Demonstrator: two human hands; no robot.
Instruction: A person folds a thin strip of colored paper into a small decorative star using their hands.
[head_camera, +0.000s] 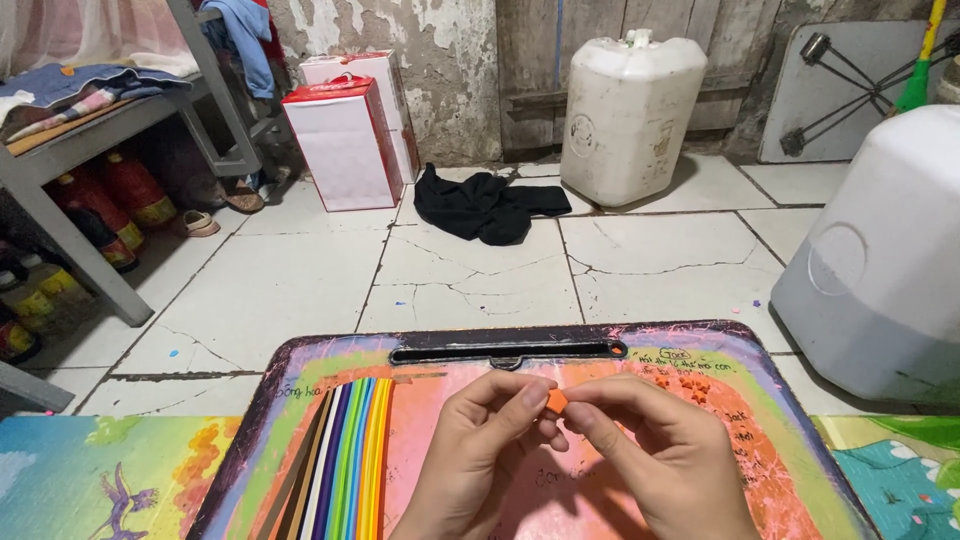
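Both my hands meet over a colourful lap board (300, 360) with a dark rim and a slot handle. My left hand (480, 450) and my right hand (655, 460) pinch a small orange paper piece (556, 401) together between thumbs and forefingers. A fan of thin paper strips (340, 460) in many colours lies on the board just left of my left hand. A few small orange bits (690, 385) rest on the board to the right.
Cracked white floor tiles stretch ahead. A black cloth (485, 205) lies on them. A large white jerrycan (630, 115) stands at the back, another (880, 260) at right. Red-and-white paper bags (345, 135) and a grey table (60, 150) with bottles underneath stand left. A printed mat (90, 480) lies beneath.
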